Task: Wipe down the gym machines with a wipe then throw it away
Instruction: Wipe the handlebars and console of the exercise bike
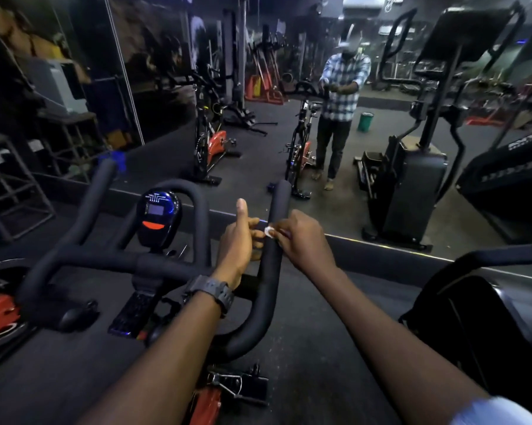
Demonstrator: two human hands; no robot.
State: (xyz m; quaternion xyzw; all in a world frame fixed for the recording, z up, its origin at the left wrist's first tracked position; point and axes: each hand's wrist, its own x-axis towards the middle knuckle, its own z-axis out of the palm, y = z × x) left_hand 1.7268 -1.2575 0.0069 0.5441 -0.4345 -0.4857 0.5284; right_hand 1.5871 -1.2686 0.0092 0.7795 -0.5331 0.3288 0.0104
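Gripping the right handlebar horn (278, 207) of a spin bike from both sides, the two hands meet near its upper part. Left hand (238, 237) sits on the inner side of the horn, thumb raised straight up, fingers curled toward the bar; a dark wristwatch (211, 291) is on that wrist. Right hand (301, 237) is on the outer side, fingers curled and pinching a small white wipe (269, 231) against the horn; only a crumpled bit of the wipe shows between the two hands. Cannot tell whether the left fingers also touch the wipe or only the bar. Handlebar (154, 262) is black, padded, with a left horn (101, 185) rising at the far left and a central loop behind a console (158, 219) that has a small grey screen and an orange button. Red frame parts (206, 403) of the bike are visible below, between the forearms. A wall mirror (335, 185) runs ahead; in it, the reflection of a person (339, 105) in a checked shirt standing at the same bike, a green bin (366, 121) on the floor behind, a second red-and-black bike (209, 133) to the left. A tall black machine (421, 167) stands to the right, another dark machine (479, 317) at the near right edge. Floor (313, 348) is dark rubber
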